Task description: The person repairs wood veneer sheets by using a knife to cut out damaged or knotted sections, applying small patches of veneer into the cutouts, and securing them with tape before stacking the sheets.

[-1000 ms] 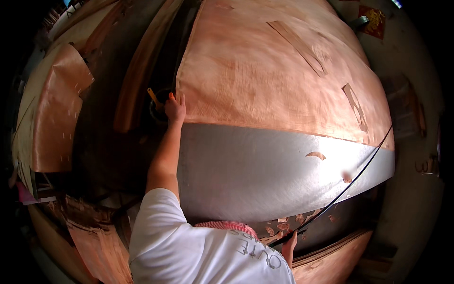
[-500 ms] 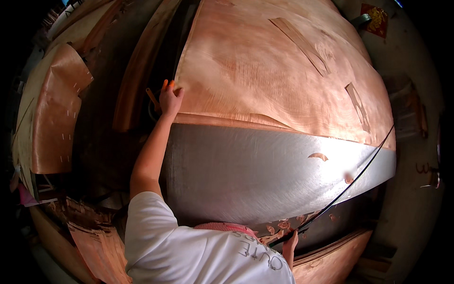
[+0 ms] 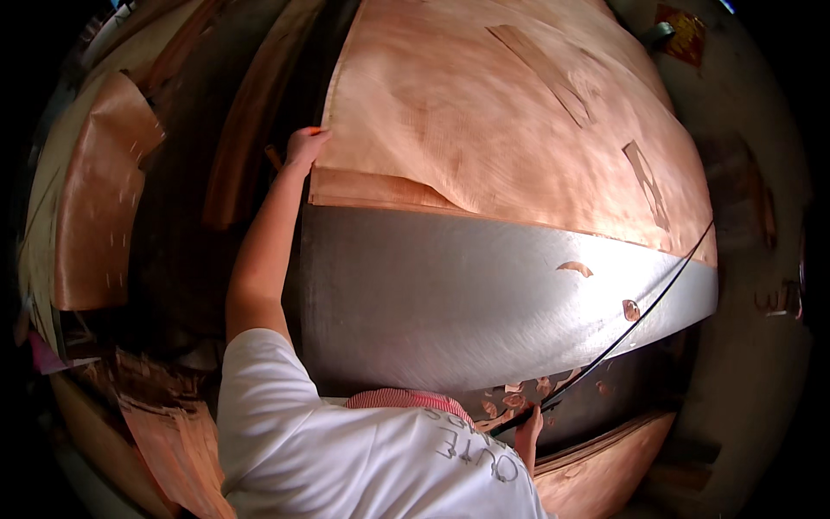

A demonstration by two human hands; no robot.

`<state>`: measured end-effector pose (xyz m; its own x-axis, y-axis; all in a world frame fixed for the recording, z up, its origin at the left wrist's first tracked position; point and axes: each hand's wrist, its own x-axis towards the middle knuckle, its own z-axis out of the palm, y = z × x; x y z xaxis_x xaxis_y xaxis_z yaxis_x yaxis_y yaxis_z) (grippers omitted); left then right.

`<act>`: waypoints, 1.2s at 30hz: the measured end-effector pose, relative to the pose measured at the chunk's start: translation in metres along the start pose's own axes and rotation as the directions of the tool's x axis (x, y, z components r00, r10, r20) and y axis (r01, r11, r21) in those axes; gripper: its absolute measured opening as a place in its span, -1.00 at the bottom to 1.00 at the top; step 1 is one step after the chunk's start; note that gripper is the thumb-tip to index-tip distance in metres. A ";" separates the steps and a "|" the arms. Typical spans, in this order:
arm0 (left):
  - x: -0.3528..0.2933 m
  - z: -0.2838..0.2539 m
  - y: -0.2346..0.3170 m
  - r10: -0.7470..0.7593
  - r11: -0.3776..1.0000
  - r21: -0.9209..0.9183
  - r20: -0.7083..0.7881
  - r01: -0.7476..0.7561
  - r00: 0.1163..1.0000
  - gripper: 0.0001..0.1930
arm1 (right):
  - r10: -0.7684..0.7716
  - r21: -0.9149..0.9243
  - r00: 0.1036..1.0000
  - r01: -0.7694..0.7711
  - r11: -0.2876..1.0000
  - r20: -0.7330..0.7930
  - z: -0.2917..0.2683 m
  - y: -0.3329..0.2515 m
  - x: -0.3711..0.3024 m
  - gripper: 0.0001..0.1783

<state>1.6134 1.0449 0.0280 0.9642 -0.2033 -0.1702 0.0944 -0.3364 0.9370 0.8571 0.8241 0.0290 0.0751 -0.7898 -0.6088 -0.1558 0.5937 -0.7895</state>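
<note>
A large reddish wood veneer sheet (image 3: 484, 112) lies over a shiny metal tabletop (image 3: 432, 285). At the sheet's left edge my left hand (image 3: 306, 145), with orange covers on its fingertips, is closed on the veneer rim. Close to that hand, a strip of veneer (image 3: 372, 189) shows under the sheet's raised, wavy front edge. My right hand (image 3: 529, 426) is wrapped round the lower end of a long thin black rod (image 3: 614, 344), which slants up to the right across the metal. Part of this hand is hidden by my sleeve.
Two narrow veneer strips (image 3: 647, 186) lie on the sheet, and small scraps (image 3: 575, 269) on the metal. Veneer stacks stand at the front right (image 3: 605, 471) and front left (image 3: 169, 432). Further left hangs a bent veneer piece (image 3: 99, 199). Dark gaps border the table's left side.
My left hand has gone from spread fingers near the corner to a grip on the sheet's left edge. The sheet's front left part has shifted, showing more of the strip beneath.
</note>
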 end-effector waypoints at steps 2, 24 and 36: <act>0.001 -0.003 -0.013 -0.012 1.000 0.004 0.026 0.012 1.000 -0.66 | -0.047 0.016 0.999 0.047 0.999 0.014 0.000 0.005 0.003 -0.70; -0.389 -0.047 -0.142 -0.823 0.561 0.811 0.568 -0.166 -0.006 -0.54 | -0.020 0.166 0.952 -0.033 0.986 0.304 0.157 -0.021 -0.066 -0.60; -0.292 0.095 -0.056 -0.215 0.937 0.319 0.847 -0.142 0.485 -0.65 | -0.075 -0.045 0.695 0.153 0.987 0.715 0.141 -0.136 -0.144 -0.74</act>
<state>1.3024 1.0356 -0.0043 0.2377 -0.8054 -0.5429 -0.1272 -0.5799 0.8047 1.0059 0.8790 0.2130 0.7685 -0.4831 -0.4195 -0.1864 0.4580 -0.8692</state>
